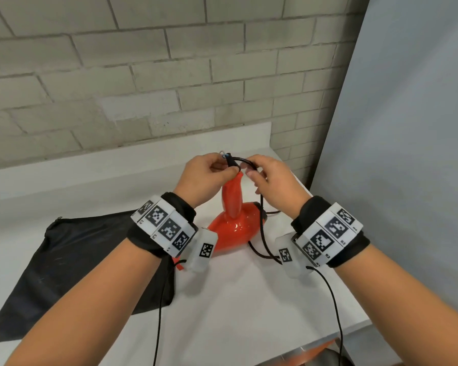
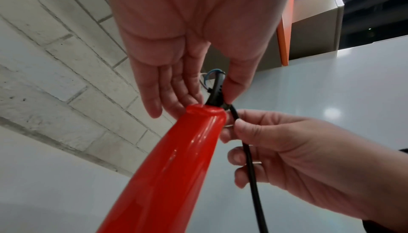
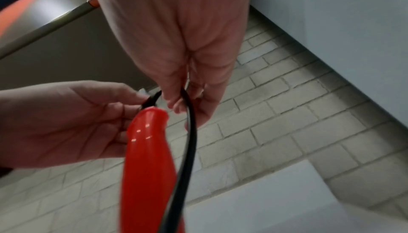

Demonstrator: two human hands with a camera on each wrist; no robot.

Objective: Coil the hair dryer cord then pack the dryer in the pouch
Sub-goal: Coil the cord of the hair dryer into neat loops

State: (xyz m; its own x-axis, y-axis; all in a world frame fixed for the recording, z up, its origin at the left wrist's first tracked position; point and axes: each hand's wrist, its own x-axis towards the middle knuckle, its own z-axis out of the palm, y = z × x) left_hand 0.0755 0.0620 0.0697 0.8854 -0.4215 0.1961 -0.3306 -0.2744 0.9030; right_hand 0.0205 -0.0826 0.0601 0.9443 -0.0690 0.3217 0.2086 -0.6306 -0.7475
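Observation:
A glossy red hair dryer (image 1: 232, 228) lies on the white table (image 1: 236, 299) with its handle (image 1: 233, 196) pointing up. My left hand (image 1: 229, 167) pinches the black cord stub (image 2: 217, 90) at the handle's tip (image 2: 205, 112) between thumb and fingers. My right hand (image 1: 251, 170) pinches the black cord (image 2: 249, 158) just beside it, so the cord arches between both hands. From there the cord (image 3: 189, 132) drops past the handle (image 3: 148, 158) to the table at the dryer's right (image 1: 259, 252). A black zip pouch (image 1: 90, 260) lies flat to the left.
A grey brick wall (image 1: 143, 75) stands behind the table's raised back lip (image 1: 117, 159). A pale panel (image 1: 407, 154) closes the right side. The table's front right edge (image 1: 354, 326) is close. Thin black cables (image 1: 159, 313) hang from both wristbands.

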